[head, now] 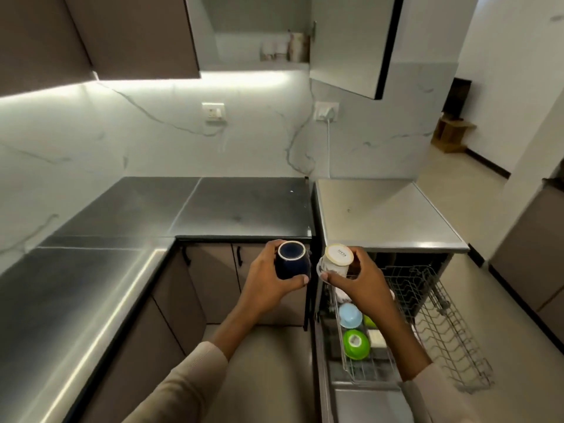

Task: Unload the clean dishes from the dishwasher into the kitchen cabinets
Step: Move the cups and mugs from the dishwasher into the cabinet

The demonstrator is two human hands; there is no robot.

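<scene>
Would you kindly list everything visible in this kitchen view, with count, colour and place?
dark blue mug: one, dark blue, upside down in the left hand.
white mug: one, white, base up in the right hand.
dishwasher rack: one, grey wire, pulled out.
light blue cup: one, light blue, inverted in the rack.
green cup: one, green, inverted in the rack, nearer the camera.
countertop: one, dark grey, L-shaped, left.
wall sockets: two, white, on the backsplash.
wall cabinet: one, white inside, door open.
left hand: one, grips the dark blue mug.
right hand: one, grips the white mug.
</scene>
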